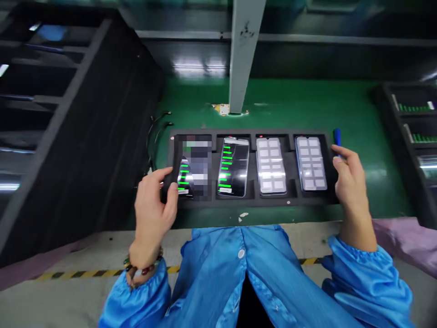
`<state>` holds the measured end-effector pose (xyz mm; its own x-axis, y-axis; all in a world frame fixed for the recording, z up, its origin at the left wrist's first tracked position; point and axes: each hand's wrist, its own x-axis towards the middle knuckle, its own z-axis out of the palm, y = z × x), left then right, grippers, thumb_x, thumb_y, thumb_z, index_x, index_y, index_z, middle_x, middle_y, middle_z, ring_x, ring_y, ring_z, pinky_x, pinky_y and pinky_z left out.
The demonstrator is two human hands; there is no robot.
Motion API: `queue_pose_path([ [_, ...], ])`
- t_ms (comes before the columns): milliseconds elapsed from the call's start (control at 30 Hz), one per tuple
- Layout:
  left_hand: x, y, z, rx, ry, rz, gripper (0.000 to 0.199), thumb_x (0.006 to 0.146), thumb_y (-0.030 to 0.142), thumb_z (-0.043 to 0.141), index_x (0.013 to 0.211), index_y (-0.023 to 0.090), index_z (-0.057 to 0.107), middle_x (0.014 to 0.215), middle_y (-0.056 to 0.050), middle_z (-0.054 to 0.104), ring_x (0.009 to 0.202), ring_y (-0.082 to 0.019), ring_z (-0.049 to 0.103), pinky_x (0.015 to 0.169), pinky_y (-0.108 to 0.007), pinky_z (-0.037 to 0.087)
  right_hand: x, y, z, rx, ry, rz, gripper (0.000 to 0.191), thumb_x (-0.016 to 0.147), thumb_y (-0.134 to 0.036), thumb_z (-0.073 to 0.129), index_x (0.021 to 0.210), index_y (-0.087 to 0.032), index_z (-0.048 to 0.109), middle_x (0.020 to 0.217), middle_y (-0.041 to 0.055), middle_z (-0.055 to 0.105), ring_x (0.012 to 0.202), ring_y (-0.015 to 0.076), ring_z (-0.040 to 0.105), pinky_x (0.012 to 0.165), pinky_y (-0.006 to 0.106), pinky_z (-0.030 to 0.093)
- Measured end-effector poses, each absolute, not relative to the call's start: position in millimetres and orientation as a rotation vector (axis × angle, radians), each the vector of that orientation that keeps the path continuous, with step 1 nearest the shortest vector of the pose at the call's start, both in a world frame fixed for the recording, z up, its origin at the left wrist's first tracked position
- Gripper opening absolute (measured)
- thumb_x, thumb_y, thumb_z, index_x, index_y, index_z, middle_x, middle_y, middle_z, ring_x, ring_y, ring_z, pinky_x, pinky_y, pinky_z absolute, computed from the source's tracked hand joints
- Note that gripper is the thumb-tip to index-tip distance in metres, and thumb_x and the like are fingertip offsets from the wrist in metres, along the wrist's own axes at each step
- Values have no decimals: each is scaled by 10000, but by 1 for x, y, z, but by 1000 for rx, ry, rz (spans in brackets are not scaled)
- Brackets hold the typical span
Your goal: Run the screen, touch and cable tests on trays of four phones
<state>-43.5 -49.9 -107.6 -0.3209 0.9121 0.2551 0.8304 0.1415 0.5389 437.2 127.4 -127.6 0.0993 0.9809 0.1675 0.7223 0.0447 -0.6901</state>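
Observation:
A black foam tray [235,202] lies on the green bench, with several phones in its slots. My left hand [155,200] grips its left end, thumb on top near the leftmost phone [184,177]. At the right end, my right hand [351,182] holds the tray's edge between thumb and fingers. The second phone [235,168] shows green bars on a dark screen. White blocks fill the screens of the third phone [272,166] and the rightmost phone [311,164]. Part of the leftmost phone is pixelated.
A blue-handled tool [337,135] lies just beyond my right hand. Black cables [153,132] are left of the tray. A grey post [244,59] rises behind it. Dark racks stand at the left [112,91] and right [392,118].

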Motion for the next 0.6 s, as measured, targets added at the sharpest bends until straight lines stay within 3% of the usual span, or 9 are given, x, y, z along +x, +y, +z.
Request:
queue_pose_path([
  [100, -45, -44, -100, 1752, 2405, 816, 417, 1093, 419, 566, 1434, 205, 673, 1283, -154, 728, 1210, -360, 649, 1065, -563, 513, 432, 102, -122, -1700, -1698, 535, 443, 1082, -540, 567, 1429, -302, 705, 1386, 124, 726, 1158, 334, 709, 1044, 569, 537],
  [200, -28, -20, -91, 1919, 2295, 746, 393, 1081, 411, 591, 1416, 234, 699, 1244, -142, 737, 1284, -388, 622, 1142, -625, 446, 422, 93, -114, -1567, -1847, 427, 419, 1103, -484, 552, 1444, -277, 679, 1427, 130, 711, 1324, 355, 655, 1162, 607, 488],
  [367, 34, 48, -87, 2401, 1700, 609, 384, 1063, 301, 574, 1412, 201, 701, 1272, -125, 781, 1314, -335, 656, 1232, -589, 402, 405, 125, -112, -1266, -2237, 535, 402, 1129, -391, 465, 1463, -293, 668, 1479, 123, 700, 1492, 356, 559, 1245, 625, 418],
  [600, 69, 95, -85, 2524, 1627, 397, 462, 1049, 216, 507, 1476, 147, 667, 1255, -121, 813, 1401, -347, 613, 1329, -605, 317, 395, 140, -116, -1254, -2354, 551, 436, 1128, -359, 413, 1498, -283, 629, 1517, 133, 675, 1555, 373, 487, 1211, 643, 410],
])
